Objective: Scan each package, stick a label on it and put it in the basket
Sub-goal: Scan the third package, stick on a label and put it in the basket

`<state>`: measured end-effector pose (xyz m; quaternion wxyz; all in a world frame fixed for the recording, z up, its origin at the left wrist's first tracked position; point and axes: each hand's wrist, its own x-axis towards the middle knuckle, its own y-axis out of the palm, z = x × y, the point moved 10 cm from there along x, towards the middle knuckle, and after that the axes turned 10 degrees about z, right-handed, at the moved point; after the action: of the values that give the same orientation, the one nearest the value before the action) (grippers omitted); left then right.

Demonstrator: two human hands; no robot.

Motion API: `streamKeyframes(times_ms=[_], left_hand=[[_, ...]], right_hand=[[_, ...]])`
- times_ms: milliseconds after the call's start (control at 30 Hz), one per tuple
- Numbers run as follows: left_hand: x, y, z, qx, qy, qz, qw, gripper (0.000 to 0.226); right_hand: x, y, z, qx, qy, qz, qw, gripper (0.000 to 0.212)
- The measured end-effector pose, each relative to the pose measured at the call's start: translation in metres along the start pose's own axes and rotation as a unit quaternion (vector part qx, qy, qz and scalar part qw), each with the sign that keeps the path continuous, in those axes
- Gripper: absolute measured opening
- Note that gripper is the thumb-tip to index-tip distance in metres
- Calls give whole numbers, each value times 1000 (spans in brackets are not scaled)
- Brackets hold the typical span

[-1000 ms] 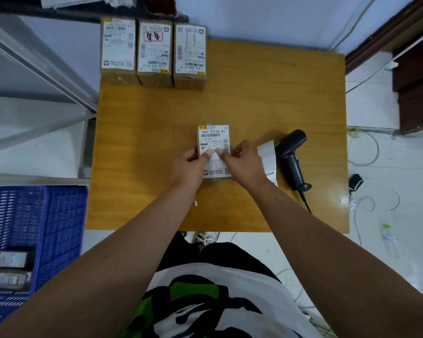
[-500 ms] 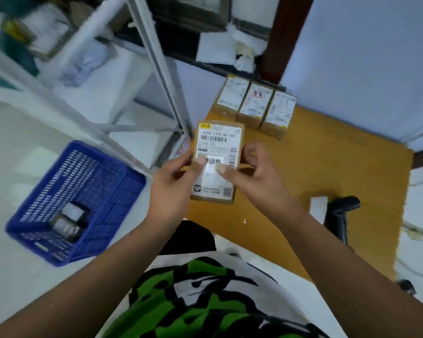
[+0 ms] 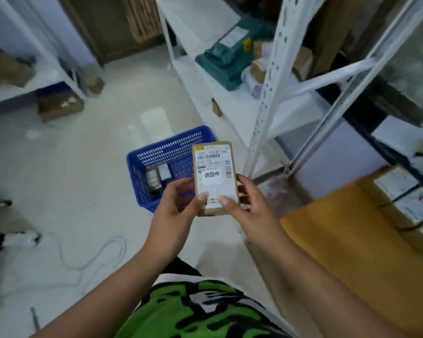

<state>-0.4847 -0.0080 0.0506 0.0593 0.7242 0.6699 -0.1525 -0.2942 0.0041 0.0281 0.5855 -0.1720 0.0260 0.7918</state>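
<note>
A small brown cardboard package (image 3: 215, 178) with a white shipping label and a white sticker with black characters is held upright in the air. My left hand (image 3: 175, 213) grips its lower left edge, my right hand (image 3: 248, 211) its lower right edge, both thumbs pressed on the label. Behind and to the left of the package, a blue plastic basket (image 3: 142, 162) stands on the floor with two small packages (image 3: 158, 176) lying in it.
The wooden table (image 3: 357, 237) is at the right, with more packages (image 3: 401, 191) at its far edge. White metal shelving (image 3: 271, 93) holding a green parcel and boxes stands behind the basket. A cable (image 3: 93, 254) lies on the pale floor at the left.
The package was lifted off the table with both hands and carried left. The view swung left, so the basket now sits right behind the package and the scanner is out of sight.
</note>
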Motion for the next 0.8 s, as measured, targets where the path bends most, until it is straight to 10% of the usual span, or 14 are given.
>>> streamKeyframes(times_ms=[333,800], left_hand=[[38,-162,57,23,-31,36,999,58],[217,-234,199,-135,-196,-116,964,31]], right_hand=[[112,146,-3,14,105,33,994,46],[350,183,-76,-146,191,84,967,42]])
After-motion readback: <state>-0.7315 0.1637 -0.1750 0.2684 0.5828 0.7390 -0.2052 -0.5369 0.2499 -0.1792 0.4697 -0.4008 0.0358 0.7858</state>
